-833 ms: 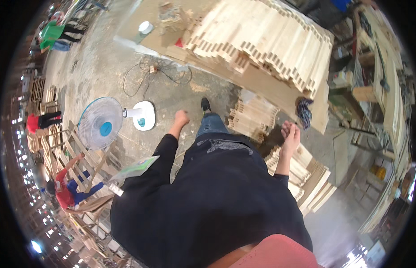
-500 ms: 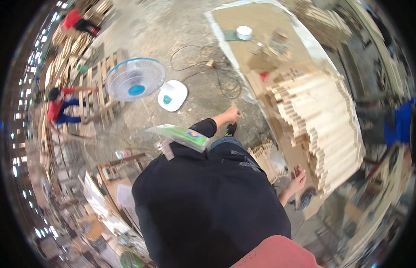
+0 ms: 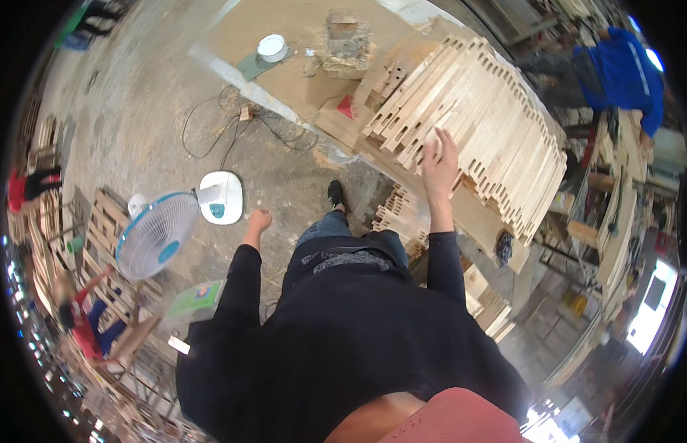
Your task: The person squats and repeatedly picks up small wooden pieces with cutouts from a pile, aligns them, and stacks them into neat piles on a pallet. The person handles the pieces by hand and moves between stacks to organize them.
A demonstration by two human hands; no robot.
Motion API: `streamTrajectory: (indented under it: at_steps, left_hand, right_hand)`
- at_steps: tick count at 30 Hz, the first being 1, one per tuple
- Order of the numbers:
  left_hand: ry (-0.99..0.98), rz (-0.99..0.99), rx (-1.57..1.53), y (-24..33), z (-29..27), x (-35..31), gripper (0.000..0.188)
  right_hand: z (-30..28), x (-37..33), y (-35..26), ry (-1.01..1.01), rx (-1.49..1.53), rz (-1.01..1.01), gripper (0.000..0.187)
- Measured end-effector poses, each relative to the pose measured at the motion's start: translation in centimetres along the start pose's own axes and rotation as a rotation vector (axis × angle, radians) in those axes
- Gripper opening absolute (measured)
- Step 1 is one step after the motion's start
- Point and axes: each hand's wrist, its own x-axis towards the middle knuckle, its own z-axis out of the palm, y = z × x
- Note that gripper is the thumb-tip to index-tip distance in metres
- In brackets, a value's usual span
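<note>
My right hand [image 3: 440, 164] reaches over the near edge of a stack of pale wooden slats [image 3: 491, 133], which have slots cut near their ends. Its fingers are stretched and apart, and nothing shows in them. Whether the fingertips touch the slats, I cannot tell. My left hand [image 3: 260, 220] hangs at my left side, curled into a fist, with nothing visible in it. Nearest to it is the white base [image 3: 222, 198] of a standing fan [image 3: 157, 236]. The slats lie on a long table [image 3: 303, 85] covered with brown board.
A white round tub [image 3: 272, 48], a worn wooden block [image 3: 347, 44] and a red triangular piece [image 3: 347, 107] are on the table. Black cable [image 3: 203, 140] loops over the floor. More slotted wood [image 3: 402, 218] stands below the table edge. A person in blue [image 3: 620, 74] works beyond it; another in red [image 3: 85, 325] is at left.
My view has turned toward the slat stack, and I stand nearer to it. My right hand has moved up from beside the table's near end to over the slats. My left arm now hangs lower.
</note>
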Motion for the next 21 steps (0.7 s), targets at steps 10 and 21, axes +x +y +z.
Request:
streamTrajectory:
  at_steps: [10,21]
  left_hand:
    - [-0.295,0.141,-0.126,12.4,3.0,-0.6,0.04]
    - [-0.584,0.586,0.5,23.6,10.6,-1.7,0.042]
  right_hand:
    - [-1.9,-8.9,-2.2,-0.309,0.149,0.11,0.021]
    - [-10.7,-23.7,3.2,0.039,-0.017,0.658,0.021]
